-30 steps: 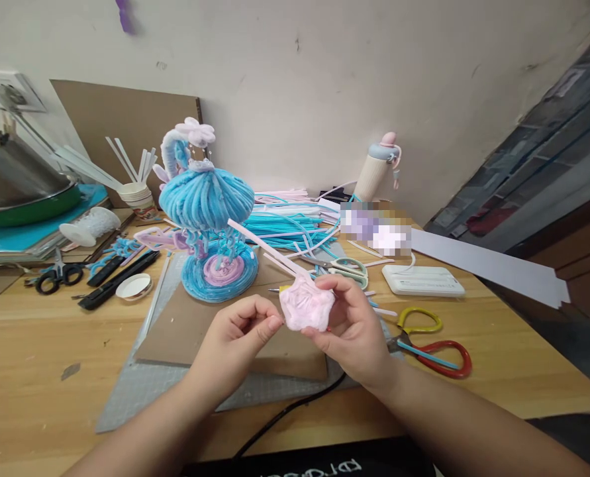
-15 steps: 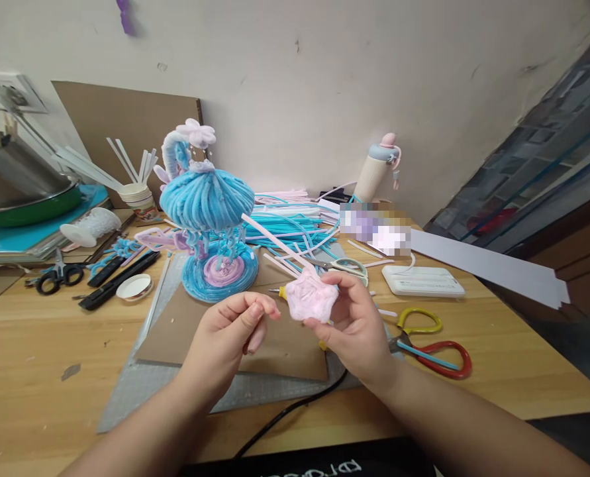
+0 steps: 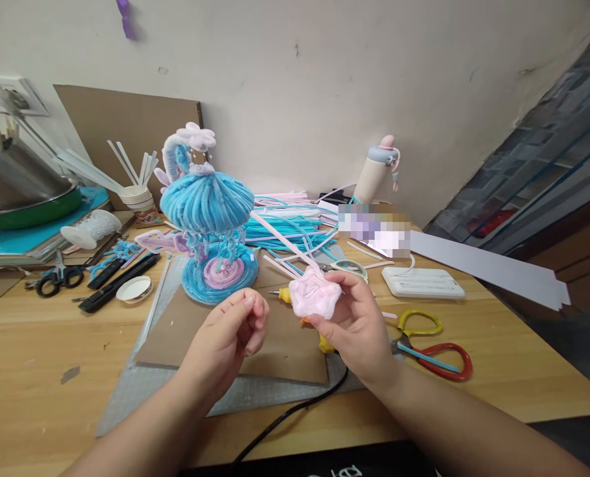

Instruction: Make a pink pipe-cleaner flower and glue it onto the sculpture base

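Note:
In my right hand [image 3: 361, 324] is a pale pink chenille-stem flower [image 3: 315, 293], pinched at its right edge between thumb and fingers. A long pink stem [image 3: 282, 235] runs up and left from behind it. My left hand [image 3: 238, 324] is held apart, left of the flower, its thumb and fingers curled together; whatever is inside them, if anything, is hidden. Behind the flower lies a yellow-handled tool with a metal tip [image 3: 283, 294], partly covered. Beyond my left hand stands a blue chenille jellyfish-like figure [image 3: 208, 202] on a coiled blue and pink base [image 3: 193, 278].
Cardboard [image 3: 170, 341] lies over a grey cutting mat [image 3: 120, 397]. Red-and-yellow-handled scissors [image 3: 443, 354] and a white power bank [image 3: 424, 283] are on the right. Black scissors [image 3: 59, 278] and a utility knife [image 3: 110, 291] lie left. Blue chenille stems [image 3: 289, 232] are piled behind.
My left hand has drawn slightly left, away from the flower, and its fingers have curled in more. The flower has shifted a little right and up in my right hand.

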`<state>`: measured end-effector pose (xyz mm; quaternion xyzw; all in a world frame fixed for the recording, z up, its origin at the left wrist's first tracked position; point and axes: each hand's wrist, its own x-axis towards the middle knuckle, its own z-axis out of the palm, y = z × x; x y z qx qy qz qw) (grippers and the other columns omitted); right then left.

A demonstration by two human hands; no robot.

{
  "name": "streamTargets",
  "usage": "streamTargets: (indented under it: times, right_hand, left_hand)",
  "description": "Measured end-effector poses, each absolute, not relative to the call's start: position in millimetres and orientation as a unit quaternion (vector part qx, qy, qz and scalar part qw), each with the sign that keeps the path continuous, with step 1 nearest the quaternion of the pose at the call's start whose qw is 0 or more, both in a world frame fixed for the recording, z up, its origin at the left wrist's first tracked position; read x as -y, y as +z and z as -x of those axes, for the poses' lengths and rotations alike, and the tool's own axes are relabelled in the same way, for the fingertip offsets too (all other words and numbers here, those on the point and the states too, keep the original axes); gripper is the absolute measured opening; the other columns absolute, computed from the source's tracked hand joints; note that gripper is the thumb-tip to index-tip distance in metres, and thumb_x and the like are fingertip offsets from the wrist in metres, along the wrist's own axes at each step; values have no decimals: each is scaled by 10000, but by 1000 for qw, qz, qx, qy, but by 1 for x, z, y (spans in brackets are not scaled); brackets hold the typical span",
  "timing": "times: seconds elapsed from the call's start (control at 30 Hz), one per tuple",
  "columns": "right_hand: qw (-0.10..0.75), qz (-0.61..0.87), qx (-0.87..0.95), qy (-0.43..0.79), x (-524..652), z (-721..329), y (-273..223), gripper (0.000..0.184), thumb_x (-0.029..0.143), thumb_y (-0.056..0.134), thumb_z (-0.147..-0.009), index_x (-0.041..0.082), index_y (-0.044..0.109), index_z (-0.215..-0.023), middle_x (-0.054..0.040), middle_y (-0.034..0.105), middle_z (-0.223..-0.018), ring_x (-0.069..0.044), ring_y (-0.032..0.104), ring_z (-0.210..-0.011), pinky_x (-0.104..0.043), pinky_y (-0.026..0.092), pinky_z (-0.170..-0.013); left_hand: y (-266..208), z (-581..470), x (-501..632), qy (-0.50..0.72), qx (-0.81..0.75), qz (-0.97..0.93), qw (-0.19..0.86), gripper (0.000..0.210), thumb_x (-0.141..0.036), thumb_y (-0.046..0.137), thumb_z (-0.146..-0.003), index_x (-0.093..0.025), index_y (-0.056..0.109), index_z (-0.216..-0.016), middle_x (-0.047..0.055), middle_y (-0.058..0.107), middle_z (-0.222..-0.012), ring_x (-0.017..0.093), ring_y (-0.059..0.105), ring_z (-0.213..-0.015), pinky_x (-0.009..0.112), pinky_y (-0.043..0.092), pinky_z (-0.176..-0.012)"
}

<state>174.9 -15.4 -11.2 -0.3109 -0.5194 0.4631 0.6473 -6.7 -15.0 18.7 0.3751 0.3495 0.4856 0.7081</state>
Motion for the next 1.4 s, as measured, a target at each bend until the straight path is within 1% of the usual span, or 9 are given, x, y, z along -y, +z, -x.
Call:
streamTargets:
  times: [0.23,0.37,0.43,0.5,0.6,0.67,0.8,1.03,1.4]
  right_hand:
    - [637,311,554,437,18,-176,-13,482,96,754,-739,313,529,-1106,8,605,-1026,-120,645,-865,-212,551,-735]
    - [631,318,597,380,18,-176,-16,473,134,749,-744,299,525,-1127,-16,538,-1067,-145,615,-891,-257,548,-762]
    - [625,316,624,345,18,-177,-17,490,140,747,-746,307,521,-1147,-29,524,-1080,-167,593,-931,-271,541,-767]
    - [614,322,652,307,18,-178,-19,513,135,752,-736,315,520,-1156,-41,520,-1087,-196,566,-987,-298,530,-796]
    - [584,336,689,267,18,-179,-20,547,96,735,-716,314,514,-1166,-55,525,-1085,-227,546,-1010,-342,521,-821]
    - [568,340,703,260,19,-180,-19,569,66,707,-710,311,501,-1180,-61,526,-1090,-233,548,-999,-354,524,-812]
    - [541,337,737,224,19,-179,-16,583,57,685,-716,306,482,-1202,-60,534,-1092,-237,549,-1014,-376,514,-847]
    - [513,324,774,181,20,-179,-12,560,100,672,-740,290,469,-1226,-66,560,-1090,-249,566,-1005,-410,513,-858]
    - [570,348,701,251,22,-178,-18,529,104,708,-729,310,500,-1170,-65,538,-1072,-237,557,-965,-367,526,-788]
  left_hand:
    - [17,7,15,475,-364,-416,685,433,-409,545,-893,-180,341,-587,-75,268,-567,60,149,-466,225,125,-440]
    - [16,7,16,467,-391,-457,648,467,-429,482,-915,-206,277,-559,-74,225,-540,77,143,-470,230,128,-428]
    - [16,7,18,463,-404,-532,582,469,-408,461,-932,-203,322,-534,-59,273,-518,86,218,-464,232,195,-429]
    - [14,8,20,464,-395,-643,464,400,-329,520,-920,-178,475,-552,-19,426,-546,104,383,-509,239,319,-487]
    - [13,9,22,477,-335,-759,288,72,-145,632,-849,-193,677,-819,27,615,-760,137,568,-699,235,432,-613]
    - [11,8,23,488,-318,-775,243,169,-86,655,-820,-215,680,-927,30,623,-833,126,577,-718,206,440,-584]
    - [10,7,25,481,-331,-775,242,145,-138,711,-794,-209,677,-916,39,600,-866,115,540,-672,191,424,-512]
    - [9,6,27,463,-340,-783,238,84,-176,690,-822,-203,688,-902,64,608,-872,150,568,-735,231,477,-574]
    - [11,7,26,468,-342,-787,211,148,-139,644,-849,-215,693,-967,49,589,-870,135,571,-722,215,477,-572]
